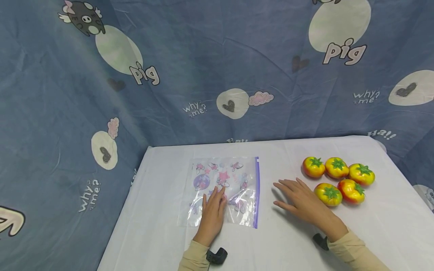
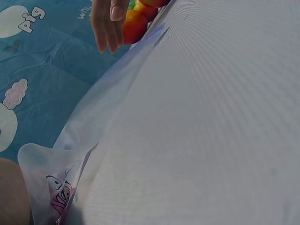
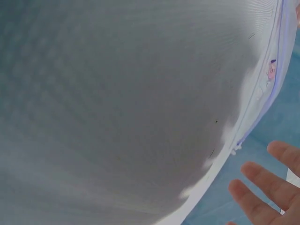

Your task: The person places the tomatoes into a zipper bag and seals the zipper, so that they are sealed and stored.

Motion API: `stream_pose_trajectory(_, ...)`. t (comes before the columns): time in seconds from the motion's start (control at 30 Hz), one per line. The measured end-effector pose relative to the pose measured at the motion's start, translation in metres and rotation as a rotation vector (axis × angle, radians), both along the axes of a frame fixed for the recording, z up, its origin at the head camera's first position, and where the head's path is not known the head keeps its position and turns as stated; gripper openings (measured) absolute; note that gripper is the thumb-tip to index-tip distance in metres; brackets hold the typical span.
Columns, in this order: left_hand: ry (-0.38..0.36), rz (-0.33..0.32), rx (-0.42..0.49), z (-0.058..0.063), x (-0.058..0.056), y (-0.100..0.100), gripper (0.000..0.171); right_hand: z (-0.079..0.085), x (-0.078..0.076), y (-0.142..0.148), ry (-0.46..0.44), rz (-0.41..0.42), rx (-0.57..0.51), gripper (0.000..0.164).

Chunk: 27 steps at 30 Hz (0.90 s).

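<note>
A clear zip bag (image 1: 207,203) with pink and purple cartoon prints lies flat on the white table, its purple zip edge (image 1: 256,195) facing right. My left hand (image 1: 213,212) rests on the lower middle of the bag with its fingers extended. To the right, my right hand (image 1: 301,201) hovers over the table between the bag and the fruit, fingers spread and holding nothing. Several red-and-yellow toy tomatoes with green leafy tops sit just past it; the nearest tomato (image 1: 327,194) is partly behind that hand. In the right wrist view, the right fingers (image 3: 267,185) are extended.
The other tomatoes, among them a tomato (image 1: 361,174) at the far right, stand close together on the white tabletop (image 1: 271,244). A blue printed cloth (image 1: 203,67) hangs behind the table and down its left side. Dark bands (image 1: 217,256) sit at both wrists.
</note>
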State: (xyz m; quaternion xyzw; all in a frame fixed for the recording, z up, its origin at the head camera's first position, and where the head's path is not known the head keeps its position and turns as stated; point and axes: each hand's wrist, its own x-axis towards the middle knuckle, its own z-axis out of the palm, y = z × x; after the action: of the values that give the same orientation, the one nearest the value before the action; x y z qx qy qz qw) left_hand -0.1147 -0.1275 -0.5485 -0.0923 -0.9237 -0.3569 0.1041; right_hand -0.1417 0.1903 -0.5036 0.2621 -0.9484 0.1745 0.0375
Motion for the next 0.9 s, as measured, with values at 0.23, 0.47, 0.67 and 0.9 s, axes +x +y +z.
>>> stream_pose_trajectory(0.23, -0.018, 0.015, 0.051, 0.0, -0.001, -0.001, 0.025, -0.001, -0.002, 0.0, -0.01, -0.002, -0.005, 0.059)
stream_pose_trajectory(0.47, -0.015, 0.015, 0.069, -0.001, -0.003, -0.002, 0.035, 0.001, -0.006, -0.004, -0.034, -0.006, -0.034, 0.056)
stream_pose_trajectory(0.67, -0.028, 0.024, 0.09, -0.003, -0.005, -0.003, 0.036, 0.002, -0.014, -0.011, -0.054, -0.002, -0.053, 0.051)
stream_pose_trajectory(0.9, -0.035, 0.023, 0.135, -0.004, -0.005, -0.004, 0.027, 0.004, -0.026, -0.018, -0.071, 0.03, -0.082, 0.049)
